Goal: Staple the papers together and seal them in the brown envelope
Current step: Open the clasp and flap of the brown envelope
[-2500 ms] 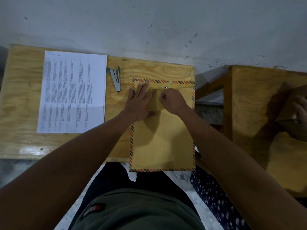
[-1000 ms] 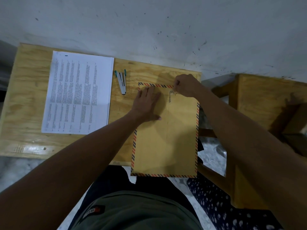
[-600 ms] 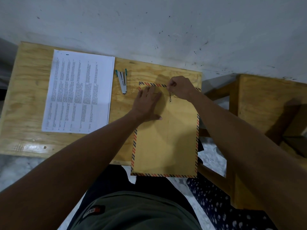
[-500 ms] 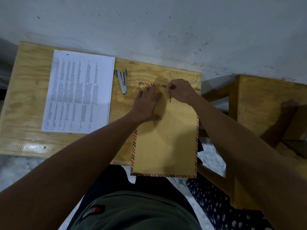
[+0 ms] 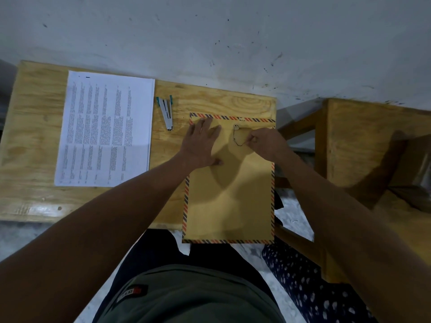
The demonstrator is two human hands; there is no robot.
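Note:
The brown envelope point(image 5: 229, 194) with a red-and-blue striped border lies flat at the right end of the wooden desk point(image 5: 32, 141), its lower part overhanging the front edge. My left hand point(image 5: 201, 143) presses flat on its upper left, fingers spread. My right hand point(image 5: 265, 142) pinches the thin closure string point(image 5: 238, 138), which runs around the small round buttons near the envelope's top. A stack of printed papers point(image 5: 105, 129) lies on the desk's left half. The silver stapler point(image 5: 166, 113) with teal ends rests between papers and envelope.
A pale scuffed wall runs right behind the desk. A second wooden desk point(image 5: 373, 141) stands to the right across a narrow gap. My lap and a spotted dark cloth point(image 5: 310, 290) sit below the desk's front edge.
My right hand has moved from the envelope's top edge down and to the right, drawing the string out into a loop around the buttons. My left hand stays pressed on the envelope.

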